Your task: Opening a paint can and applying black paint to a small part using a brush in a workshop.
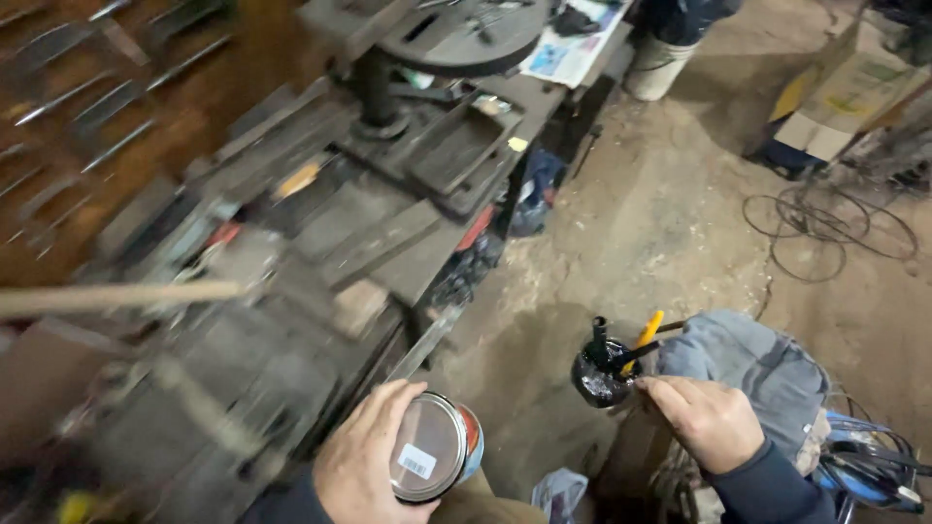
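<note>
— Saw the fingers of the left hand [364, 461] curled and clamped round the side of a round metal can [437, 448], low in the frame just left of centre. Found its shiny lid facing up, with a small white label on it.

— And the other side?

— Found the right hand [709, 422] at lower right, knuckles up and fingers bent, with the tips touching or just beside a dark round pot [600, 374]. Could not tell whether anything was pinched there. Noticed a yellow-handled tool [643, 335] and a dark handle sticking out of that pot.

— Judged the step how?

— As a holding step: can gripped and lid on, pot only steadied or reached for. Reckoned any further move called for keeping the can level and for a surer hold on the pot.

— Further out?

— Made out a grey cloth [752, 364] just behind the right hand, wire hoops [825, 228] on the dirt floor at right, and a cluttered workbench [388, 243] across the left.

— Anything lost?

— Found the left half smeared by blur, including a pale stick [116, 296]. Lost both sleeves at the bottom edge, and could not see the can's underside.
</note>
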